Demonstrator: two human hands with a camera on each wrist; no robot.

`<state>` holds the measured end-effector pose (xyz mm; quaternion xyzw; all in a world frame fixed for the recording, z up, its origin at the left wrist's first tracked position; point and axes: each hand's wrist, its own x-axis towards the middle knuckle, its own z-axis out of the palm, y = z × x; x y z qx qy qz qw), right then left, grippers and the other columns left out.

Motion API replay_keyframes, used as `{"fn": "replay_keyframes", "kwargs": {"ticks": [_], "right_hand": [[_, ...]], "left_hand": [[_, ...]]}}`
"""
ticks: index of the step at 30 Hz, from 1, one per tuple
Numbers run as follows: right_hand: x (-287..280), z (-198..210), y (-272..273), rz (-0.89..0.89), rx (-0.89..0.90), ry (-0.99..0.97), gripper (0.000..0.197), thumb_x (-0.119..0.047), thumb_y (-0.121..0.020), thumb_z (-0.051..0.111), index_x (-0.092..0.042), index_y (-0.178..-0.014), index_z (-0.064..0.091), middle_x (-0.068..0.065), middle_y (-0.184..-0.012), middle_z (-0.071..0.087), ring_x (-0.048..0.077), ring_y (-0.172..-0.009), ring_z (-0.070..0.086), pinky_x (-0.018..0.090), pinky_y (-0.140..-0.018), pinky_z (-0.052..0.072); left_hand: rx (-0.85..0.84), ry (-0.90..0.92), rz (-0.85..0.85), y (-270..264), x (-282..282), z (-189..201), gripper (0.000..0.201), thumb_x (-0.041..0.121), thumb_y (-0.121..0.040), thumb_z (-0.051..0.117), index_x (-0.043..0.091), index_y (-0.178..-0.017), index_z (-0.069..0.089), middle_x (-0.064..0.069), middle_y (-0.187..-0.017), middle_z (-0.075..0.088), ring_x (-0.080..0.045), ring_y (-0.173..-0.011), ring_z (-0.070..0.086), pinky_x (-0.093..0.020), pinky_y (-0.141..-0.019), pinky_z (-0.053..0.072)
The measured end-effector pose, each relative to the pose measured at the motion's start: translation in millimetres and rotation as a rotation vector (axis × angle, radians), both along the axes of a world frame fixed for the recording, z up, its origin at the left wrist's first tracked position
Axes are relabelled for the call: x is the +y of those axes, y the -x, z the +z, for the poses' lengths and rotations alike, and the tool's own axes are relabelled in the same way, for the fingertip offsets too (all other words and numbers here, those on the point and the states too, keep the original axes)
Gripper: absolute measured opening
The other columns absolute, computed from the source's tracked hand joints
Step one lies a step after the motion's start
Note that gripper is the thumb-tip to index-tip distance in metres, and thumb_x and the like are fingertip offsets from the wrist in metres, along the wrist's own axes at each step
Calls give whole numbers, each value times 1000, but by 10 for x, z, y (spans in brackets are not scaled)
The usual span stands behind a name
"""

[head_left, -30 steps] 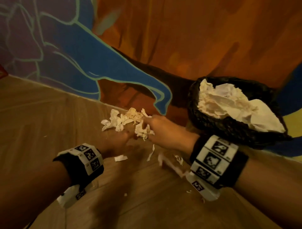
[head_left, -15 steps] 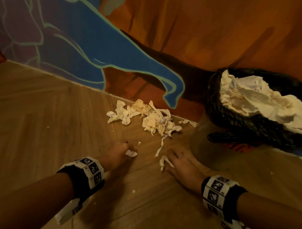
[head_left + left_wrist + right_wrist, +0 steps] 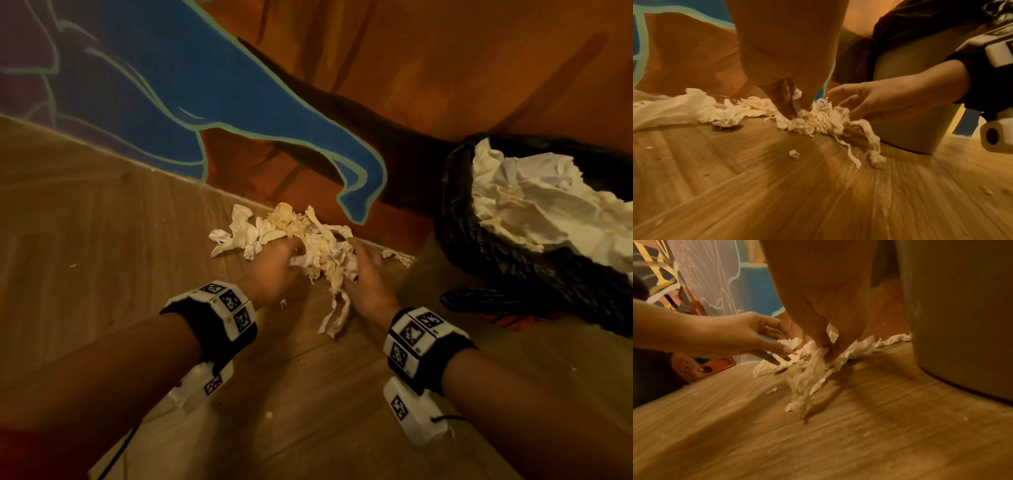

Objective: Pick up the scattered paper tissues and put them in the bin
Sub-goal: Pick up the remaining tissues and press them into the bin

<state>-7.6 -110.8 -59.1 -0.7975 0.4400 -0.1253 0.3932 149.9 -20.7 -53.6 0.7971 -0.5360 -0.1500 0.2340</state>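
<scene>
Tissues [image 3: 308,246] lie heaped mid-frame on the wooden floor [image 3: 102,240], where the left hand [image 3: 274,270] and right hand [image 3: 368,274] pinch them from both sides, apparently bunching one load for the full bin [image 3: 479,253] at right.

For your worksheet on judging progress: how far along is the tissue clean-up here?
Partly done. The bin already holds crumpled paper heaped above its rim. In hand: the left hand and right hand are closing on a clump of tissues on the floor, its tail trailing toward the camera. Left: the looser tissues by the wall, a strip beside the bin, and small crumbs.
</scene>
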Motion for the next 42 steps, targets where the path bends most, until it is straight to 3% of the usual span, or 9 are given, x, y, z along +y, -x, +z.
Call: {"fn": "replay_keyframes", "kwargs": {"ticks": [5,10,16,20,24,28,32,39,42], "right_hand": [[179,-197,37,104,210,-11,70,5,-91,51,-30,-148,27,7,-148,28,27,-134,37,33,-109,36],[319,-234,158,136,213,95,50,4,-91,47,-15,-136,42,11,-133,50,26,-117,54,38,-96,48],[228,39,284,-45,120,-7,31,-10,-96,49,-24,-124,52,2,-112,62,16,-93,62,33,-80,57],[227,377,190,-61,-136,6,19,-12,-96,50,-28,-105,49,1,-103,63,16,-92,61,35,-78,54],[320,863,127,-21,-358,99,16,-12,-94,55,-22,-105,50,0,-99,63,14,-92,63,28,-73,52],[439,1482,195,46,-552,148,9,-14,-94,56,-21,-98,52,-5,-95,62,12,-87,62,38,-77,55],[453,2059,436,132,-660,265,10,-10,-94,54,-20,-94,53,-4,-90,58,16,-85,62,39,-72,55],[56,2708,1276,41,-518,606,21,-2,-91,51,-22,-89,59,5,-89,60,12,-67,59,31,-57,49],[-193,2703,1614,-45,-306,836,19,-2,-91,50,-19,-89,58,0,-97,52,8,-73,48,24,-65,43]], "left_hand": [[-81,-135,-34,18,-187,-208,60,36,-82,69,28,-134,39,-7,-149,28,-33,-129,39,-47,-102,41],[-183,-163,-79,75,-88,-263,42,21,-90,60,26,-130,50,-4,-129,52,-28,-115,53,-39,-92,47],[101,-52,116,-45,128,-120,33,7,-90,60,11,-122,62,-10,-128,61,-23,-114,58,-28,-95,46],[216,121,273,-189,222,209,24,10,-92,57,5,-116,61,-1,-100,65,-8,-79,61,-13,-65,44],[323,318,373,-274,242,523,13,12,-97,48,14,-107,57,-6,-90,66,-19,-75,67,-34,-63,56],[315,473,344,-195,183,907,8,13,-96,50,17,-98,57,-2,-89,66,-13,-71,66,-28,-59,53],[327,611,300,-36,43,1339,17,15,-93,52,29,-90,60,0,-90,69,-21,-80,69,-49,-74,57],[375,756,25,703,-249,1986,11,19,-87,56,23,-95,63,-2,-93,69,-19,-89,68,-47,-79,56],[325,739,-93,997,-352,2117,9,19,-91,58,22,-95,66,4,-87,69,-10,-82,66,-43,-76,56]]}}
